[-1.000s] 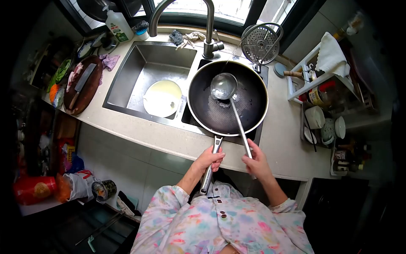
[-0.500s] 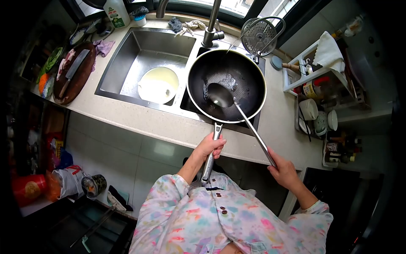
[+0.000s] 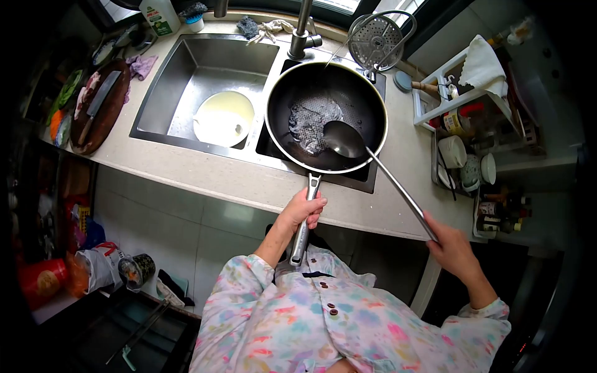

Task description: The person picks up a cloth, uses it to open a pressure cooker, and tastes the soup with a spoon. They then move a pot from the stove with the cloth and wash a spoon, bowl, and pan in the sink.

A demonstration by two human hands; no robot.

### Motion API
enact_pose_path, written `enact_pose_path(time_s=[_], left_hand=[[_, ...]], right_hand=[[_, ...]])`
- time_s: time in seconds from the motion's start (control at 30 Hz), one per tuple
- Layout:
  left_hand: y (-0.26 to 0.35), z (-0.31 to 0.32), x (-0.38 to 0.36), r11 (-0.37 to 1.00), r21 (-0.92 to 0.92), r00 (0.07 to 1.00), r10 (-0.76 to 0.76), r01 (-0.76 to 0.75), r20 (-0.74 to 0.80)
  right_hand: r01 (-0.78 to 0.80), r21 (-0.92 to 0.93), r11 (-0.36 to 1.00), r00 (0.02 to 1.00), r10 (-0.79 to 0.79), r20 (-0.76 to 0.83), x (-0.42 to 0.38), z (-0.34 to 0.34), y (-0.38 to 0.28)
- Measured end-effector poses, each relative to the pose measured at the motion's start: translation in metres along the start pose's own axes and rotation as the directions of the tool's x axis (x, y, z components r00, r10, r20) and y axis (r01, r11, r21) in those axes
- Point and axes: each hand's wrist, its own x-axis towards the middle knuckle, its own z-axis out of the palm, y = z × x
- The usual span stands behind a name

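A black wok point(image 3: 367, 99) with a pale rim is over the right part of the sink, with a little clear liquid in its base. My left hand point(image 3: 303, 209) is wrapped round the wok's metal handle point(image 3: 300, 244). My right hand point(image 3: 449, 245) grips the end of a long-handled metal ladle point(image 3: 344, 139), whose bowl rests inside the wok at the lower right of the liquid. Left of the wok, a round container of pale yellow liquid point(image 3: 225, 118) sits in the sink basin point(image 3: 163, 117).
The faucet point(image 3: 303, 41) stands behind the wok, beside a round metal strainer point(image 3: 375, 42). A knife point(image 3: 102, 94) lies on a round cutting board point(image 3: 112, 118) at the left. A white rack point(image 3: 429, 113), bowls and bottles are at the right.
The ladle has moved right inside the wok, and my right hand has moved right and slightly down with it. The liquid now shows more fully. The whole view has shifted slightly.
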Motion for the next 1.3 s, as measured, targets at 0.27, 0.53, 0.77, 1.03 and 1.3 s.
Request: enact_pose_path(time_s=[0.27, 0.53, 0.77, 1.03, 1.3], left_hand=[[0.003, 0.008, -0.001, 0.999, 0.035, 0.999, 0.013, -0.011, -0.043], [0.005, 0.008, -0.001, 0.999, 0.045, 0.998, 0.022, -0.02, -0.065], [0.006, 0.009, 0.0, 0.997, 0.072, 0.997, 0.019, -0.013, -0.079], [0.007, 0.01, 0.0, 0.998, 0.063, 0.994, 0.003, 0.004, -0.112], [0.024, 0.021, -0.011, 0.991, 0.13, 0.984, -0.009, 0.033, -0.176]], right_hand=[[-0.452, 0.316, 0.834, 0.841, 0.28, 0.464, 0.004, -0.049, -0.034], [-0.044, 0.155, 0.987, 0.991, 0.024, 0.131, 0.017, -0.042, 0.011], [-0.367, 0.419, 0.83, 0.88, 0.164, 0.446, 0.047, -0.06, -0.005], [-0.253, 0.328, 0.91, 0.926, 0.13, 0.355, 0.036, -0.058, 0.009], [-0.164, 0.444, 0.881, 0.983, 0.111, 0.144, 0.073, -0.01, 0.027]])
